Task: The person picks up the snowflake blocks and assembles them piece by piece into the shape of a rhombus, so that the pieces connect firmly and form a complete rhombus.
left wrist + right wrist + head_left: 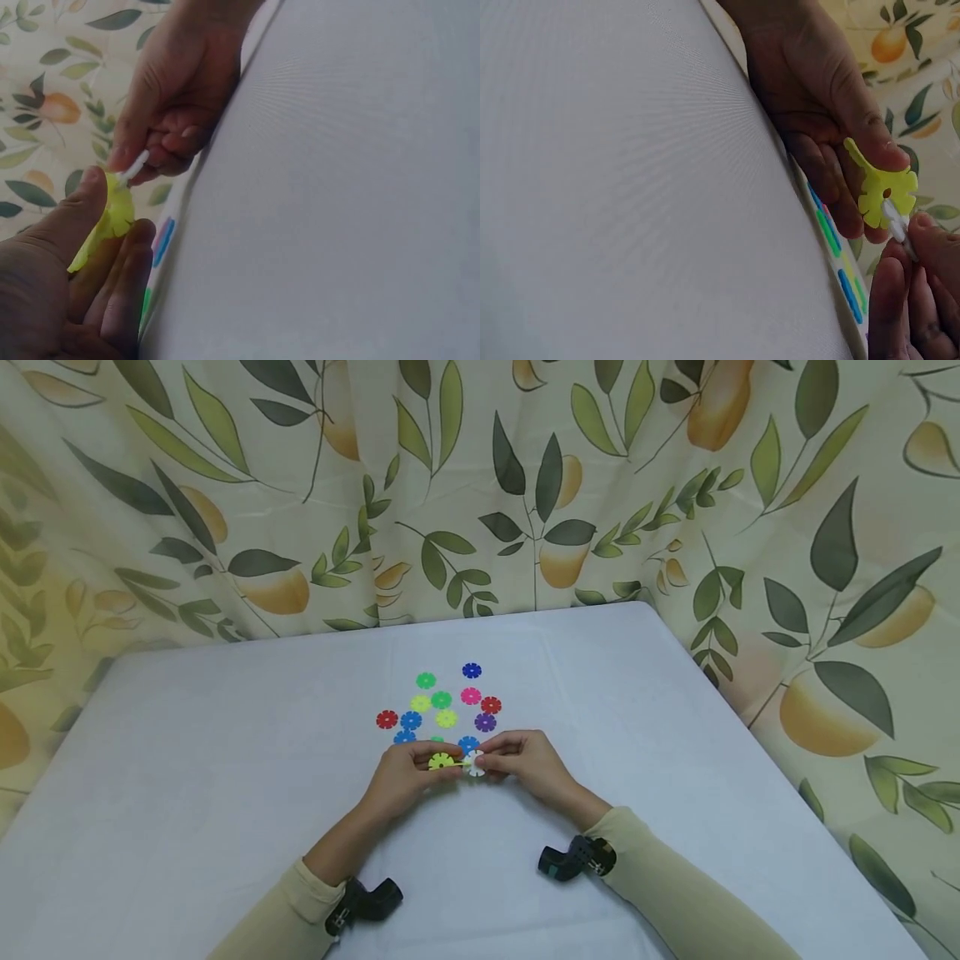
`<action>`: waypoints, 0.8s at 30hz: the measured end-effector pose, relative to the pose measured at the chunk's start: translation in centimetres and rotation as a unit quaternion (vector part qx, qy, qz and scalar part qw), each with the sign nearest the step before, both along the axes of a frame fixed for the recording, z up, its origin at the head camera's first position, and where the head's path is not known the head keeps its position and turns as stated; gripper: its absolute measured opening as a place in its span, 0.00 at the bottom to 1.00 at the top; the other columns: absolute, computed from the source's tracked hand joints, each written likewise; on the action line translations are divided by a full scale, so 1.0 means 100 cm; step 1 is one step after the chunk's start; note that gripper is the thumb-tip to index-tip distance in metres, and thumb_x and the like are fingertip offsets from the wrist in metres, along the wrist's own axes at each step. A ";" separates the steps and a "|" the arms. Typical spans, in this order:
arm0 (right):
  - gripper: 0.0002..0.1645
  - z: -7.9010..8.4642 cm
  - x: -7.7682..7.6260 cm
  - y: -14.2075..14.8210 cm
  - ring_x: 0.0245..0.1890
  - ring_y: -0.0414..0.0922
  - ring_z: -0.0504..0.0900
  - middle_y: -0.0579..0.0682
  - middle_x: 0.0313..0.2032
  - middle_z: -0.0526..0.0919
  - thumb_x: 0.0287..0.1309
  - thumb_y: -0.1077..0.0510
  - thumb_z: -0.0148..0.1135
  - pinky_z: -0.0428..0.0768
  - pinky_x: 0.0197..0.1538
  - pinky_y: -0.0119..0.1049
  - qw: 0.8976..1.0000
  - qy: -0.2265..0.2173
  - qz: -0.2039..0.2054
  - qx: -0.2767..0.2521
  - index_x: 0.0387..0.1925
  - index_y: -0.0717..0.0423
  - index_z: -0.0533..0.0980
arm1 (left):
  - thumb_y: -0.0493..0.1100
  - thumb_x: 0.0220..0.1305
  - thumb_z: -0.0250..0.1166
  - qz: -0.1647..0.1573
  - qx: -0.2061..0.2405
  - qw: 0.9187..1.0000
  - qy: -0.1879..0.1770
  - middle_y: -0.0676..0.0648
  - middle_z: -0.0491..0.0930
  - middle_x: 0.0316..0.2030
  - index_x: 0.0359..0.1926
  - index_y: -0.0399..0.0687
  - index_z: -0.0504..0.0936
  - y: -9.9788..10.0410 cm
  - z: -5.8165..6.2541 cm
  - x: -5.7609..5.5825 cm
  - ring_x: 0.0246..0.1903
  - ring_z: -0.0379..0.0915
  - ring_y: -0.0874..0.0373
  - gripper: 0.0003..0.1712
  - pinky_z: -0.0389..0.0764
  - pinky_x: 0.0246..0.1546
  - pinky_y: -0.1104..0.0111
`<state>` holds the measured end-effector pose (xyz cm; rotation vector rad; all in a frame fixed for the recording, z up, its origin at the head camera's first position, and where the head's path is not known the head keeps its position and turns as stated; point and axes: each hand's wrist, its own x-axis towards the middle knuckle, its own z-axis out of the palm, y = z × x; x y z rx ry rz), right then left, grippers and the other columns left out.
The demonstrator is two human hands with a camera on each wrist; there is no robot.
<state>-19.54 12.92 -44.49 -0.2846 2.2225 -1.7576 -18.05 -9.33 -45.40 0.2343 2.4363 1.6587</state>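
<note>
pinching a yellow disc (pixel 441 762) between thumb and fingers, the left hand (pixel 405 774) is held just above the white table (pixel 225 777), near its middle. a white disc (pixel 474 763) is pinched by the right hand (pixel 525 762), at three o'clock of the yellow one, and the two discs are seen touching edge to edge; in the right wrist view the white disc (pixel 897 219) is set into a slot of the yellow disc (pixel 885 192). at twelve o'clock of the hands, loose discs are scattered flat: a red disc (pixel 387 719), a purple disc (pixel 485 722), a pink disc (pixel 470 696), and farthest a dark blue disc (pixel 471 671). behind the table a leaf-printed curtain (pixel 480 485) is hung.
</note>
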 end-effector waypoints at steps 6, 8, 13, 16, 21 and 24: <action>0.14 0.001 0.002 -0.005 0.26 0.41 0.85 0.54 0.33 0.89 0.56 0.61 0.71 0.84 0.36 0.34 1.000 -0.015 -0.006 -0.002 0.42 0.66 0.83 | 0.52 0.51 0.77 0.001 -0.014 1.000 0.015 0.58 0.87 0.42 0.42 0.62 0.90 0.000 -0.002 0.000 0.44 0.76 0.60 0.15 0.69 0.27 0.72; 0.14 0.001 0.002 -0.006 0.26 0.41 0.84 0.54 0.32 0.89 0.56 0.61 0.71 0.84 0.35 0.33 1.000 -0.018 -0.008 -0.004 0.42 0.66 0.83 | 0.52 0.51 0.77 0.005 -0.017 1.000 0.014 0.58 0.87 0.41 0.41 0.62 0.90 0.000 -0.002 0.000 0.40 0.74 0.60 0.14 0.66 0.25 0.72; 0.14 0.001 0.002 -0.007 0.26 0.41 0.85 0.53 0.32 0.89 0.56 0.61 0.70 0.84 0.35 0.33 1.000 -0.022 -0.010 -0.006 0.43 0.65 0.83 | 0.54 0.52 0.76 0.014 -0.028 0.999 0.013 0.56 0.87 0.40 0.40 0.61 0.90 0.000 -0.001 0.001 0.33 0.69 0.58 0.14 0.61 0.23 0.71; 0.15 0.000 0.002 -0.007 0.28 0.42 0.86 0.53 0.33 0.89 0.57 0.59 0.70 0.84 0.37 0.34 1.000 -0.016 -0.008 -0.002 0.44 0.64 0.83 | 0.56 0.53 0.75 0.020 -0.031 0.999 0.008 0.55 0.87 0.41 0.41 0.59 0.90 0.000 0.000 0.001 0.33 0.69 0.58 0.15 0.61 0.24 0.71; 0.19 -0.003 0.002 -0.004 0.39 0.43 0.87 0.55 0.44 0.88 0.59 0.57 0.69 0.83 0.45 0.33 1.000 0.019 -0.003 -0.010 0.51 0.61 0.82 | 0.56 0.56 0.73 0.035 -0.013 0.999 -0.018 0.53 0.87 0.39 0.42 0.54 0.90 0.000 0.000 -0.001 0.37 0.72 0.59 0.16 0.68 0.29 0.70; 0.21 -0.004 0.001 -0.003 0.45 0.43 0.87 0.55 0.50 0.85 0.57 0.61 0.70 0.82 0.49 0.32 0.999 0.040 0.006 -0.035 0.53 0.61 0.81 | 0.54 0.57 0.72 0.038 0.014 0.998 -0.038 0.52 0.88 0.39 0.43 0.51 0.89 0.000 0.002 -0.001 0.39 0.78 0.59 0.17 0.76 0.35 0.70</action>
